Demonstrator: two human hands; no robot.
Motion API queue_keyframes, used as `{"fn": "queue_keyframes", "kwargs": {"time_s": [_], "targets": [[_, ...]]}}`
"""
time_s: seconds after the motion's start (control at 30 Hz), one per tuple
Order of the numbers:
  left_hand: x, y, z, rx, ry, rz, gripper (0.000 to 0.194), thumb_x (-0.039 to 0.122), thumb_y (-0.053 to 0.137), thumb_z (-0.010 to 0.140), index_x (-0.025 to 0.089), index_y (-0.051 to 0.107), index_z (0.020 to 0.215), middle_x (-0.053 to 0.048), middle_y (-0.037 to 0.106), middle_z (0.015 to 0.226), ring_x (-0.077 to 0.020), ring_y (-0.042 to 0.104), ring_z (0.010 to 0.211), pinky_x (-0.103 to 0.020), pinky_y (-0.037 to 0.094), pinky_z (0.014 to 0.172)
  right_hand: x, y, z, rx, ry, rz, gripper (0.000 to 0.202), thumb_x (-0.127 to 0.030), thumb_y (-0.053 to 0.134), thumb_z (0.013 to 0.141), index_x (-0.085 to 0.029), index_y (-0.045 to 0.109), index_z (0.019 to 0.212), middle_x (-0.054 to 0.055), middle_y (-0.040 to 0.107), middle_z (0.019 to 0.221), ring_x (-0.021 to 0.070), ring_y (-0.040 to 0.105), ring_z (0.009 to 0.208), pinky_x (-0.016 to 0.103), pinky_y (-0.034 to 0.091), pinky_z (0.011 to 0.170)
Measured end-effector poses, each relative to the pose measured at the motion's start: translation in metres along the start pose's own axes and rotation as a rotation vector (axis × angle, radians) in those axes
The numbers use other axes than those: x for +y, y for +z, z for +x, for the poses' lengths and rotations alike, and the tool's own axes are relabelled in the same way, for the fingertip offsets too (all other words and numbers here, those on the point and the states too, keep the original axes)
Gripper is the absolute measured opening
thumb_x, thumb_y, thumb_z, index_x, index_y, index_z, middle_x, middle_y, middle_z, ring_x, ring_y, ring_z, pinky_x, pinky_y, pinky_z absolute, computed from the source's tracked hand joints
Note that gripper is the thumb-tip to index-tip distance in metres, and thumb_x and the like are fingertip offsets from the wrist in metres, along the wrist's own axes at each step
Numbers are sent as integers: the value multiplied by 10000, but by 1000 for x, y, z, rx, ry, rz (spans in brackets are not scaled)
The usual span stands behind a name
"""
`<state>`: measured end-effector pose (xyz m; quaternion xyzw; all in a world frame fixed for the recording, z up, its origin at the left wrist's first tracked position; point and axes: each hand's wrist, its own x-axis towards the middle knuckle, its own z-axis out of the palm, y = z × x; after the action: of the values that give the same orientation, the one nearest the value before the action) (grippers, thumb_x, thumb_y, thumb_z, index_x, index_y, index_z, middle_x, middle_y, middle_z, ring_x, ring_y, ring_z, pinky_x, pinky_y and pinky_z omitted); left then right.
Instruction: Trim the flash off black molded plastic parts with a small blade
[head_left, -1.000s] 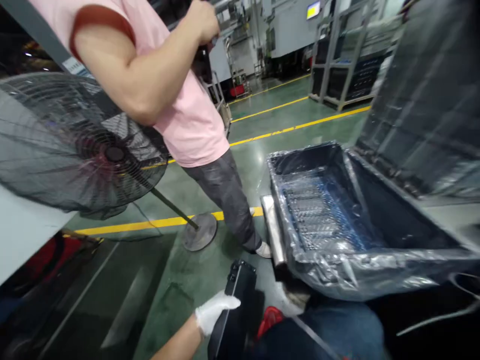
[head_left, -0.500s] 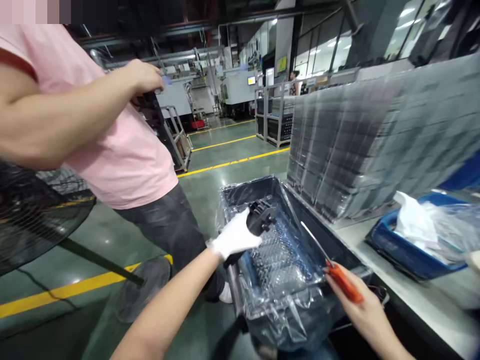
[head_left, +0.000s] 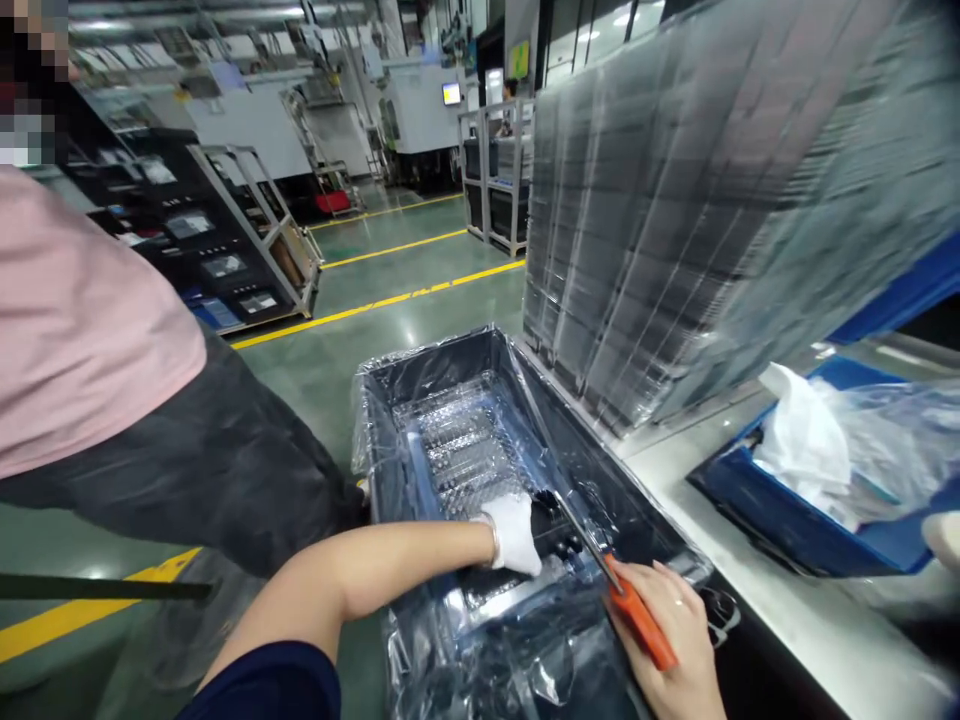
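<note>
My left hand (head_left: 514, 535), in a white glove, reaches down into a black crate (head_left: 637, 500) lined with clear plastic. It is closed on a black ribbed part (head_left: 553, 525) low in the crate, its fingers partly hidden by the back of the glove. My bare right hand (head_left: 667, 620) grips an orange-handled tool (head_left: 641, 620) with a long thin metal shaft at the crate's right side. The shaft slants up and left, its end close to the black part. Clear bubble wrap (head_left: 472, 450) covers the crate's floor.
At the left stands a person in a pink shirt (head_left: 97, 330), close to the crate. A tall plastic-wrapped stack (head_left: 660, 220) rises behind it on the right. On the bench (head_left: 675, 470) sits a blue bin (head_left: 810, 510) with white cloth and plastic. Black drawers (head_left: 195, 230) stand farther back.
My left hand has lowered the black part from above the bubble wrap to the near right of the crate. The tool in my right hand has moved closer to it. My view has shifted right.
</note>
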<state>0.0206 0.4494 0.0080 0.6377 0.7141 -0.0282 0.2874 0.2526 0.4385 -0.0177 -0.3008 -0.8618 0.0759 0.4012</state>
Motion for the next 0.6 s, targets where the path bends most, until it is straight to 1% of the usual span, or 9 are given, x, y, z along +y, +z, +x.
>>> {"fn": "queue_keyframes", "kwargs": {"time_s": [0.1,0.2,0.27,0.33,0.4,0.43,0.5,0.53,0.6], "targets": [[9,18,-5,88,-9,63,953,485,725,640,60,414,1435,-271,507,1398,-440,524,1245,-565,469,1006,-1,0,-2,3,13,9,258,-344,514,974,-173,574,1158,84,735,1006,247,690,904,463,407,949],[14,19,-9,88,33,95,1002,451,708,714,53,271,1523,-254,313,1557,-422,317,1426,-573,319,1146,-5,0,0,0,34,18,258,-355,512,979,-187,571,1167,73,729,1002,245,690,899,476,417,951],[14,8,-13,54,28,101,961,430,738,695,40,352,1485,-268,404,1497,-435,408,1367,-563,375,1108,-9,-2,4,-7,55,25,247,-352,525,978,-200,573,1166,61,728,994,240,693,893,481,434,951],[13,-11,-27,5,5,97,729,411,702,731,24,549,1330,-271,596,1297,-441,585,1179,-540,493,975,-14,-10,7,-15,73,35,300,-374,565,962,-210,567,1214,64,724,1062,248,689,972,485,449,980],[14,-35,-53,-32,6,92,487,392,632,790,32,692,1112,-249,699,1096,-430,663,1036,-515,533,894,-20,-26,4,-1,98,39,472,-422,631,921,-209,521,1327,92,687,1213,282,641,1130,501,447,1023],[17,-47,-72,-39,19,85,438,398,593,821,50,721,1054,-230,715,1065,-415,672,1026,-497,534,893,-24,-37,0,21,122,37,554,-425,651,909,-201,482,1386,110,651,1287,298,603,1199,512,439,1040],[27,-64,-116,-11,74,35,432,438,543,864,134,717,1115,-137,727,1117,-336,674,1060,-425,522,938,-35,-64,-16,92,198,26,549,-350,619,938,-198,443,1435,129,607,1351,302,558,1254,519,431,1046],[35,-66,-138,-29,119,-28,417,448,517,886,199,702,1163,-58,752,1040,-256,709,945,-348,550,865,-43,-77,-28,131,241,20,462,-284,573,964,-213,473,1409,119,624,1323,286,565,1238,511,429,1041],[56,-55,-177,-130,219,-330,354,450,557,893,237,726,1119,-18,762,985,-200,716,871,-270,559,782,-66,-100,-56,193,317,15,319,-197,478,999,-248,565,1302,86,677,1217,255,585,1200,491,427,1032]]}}
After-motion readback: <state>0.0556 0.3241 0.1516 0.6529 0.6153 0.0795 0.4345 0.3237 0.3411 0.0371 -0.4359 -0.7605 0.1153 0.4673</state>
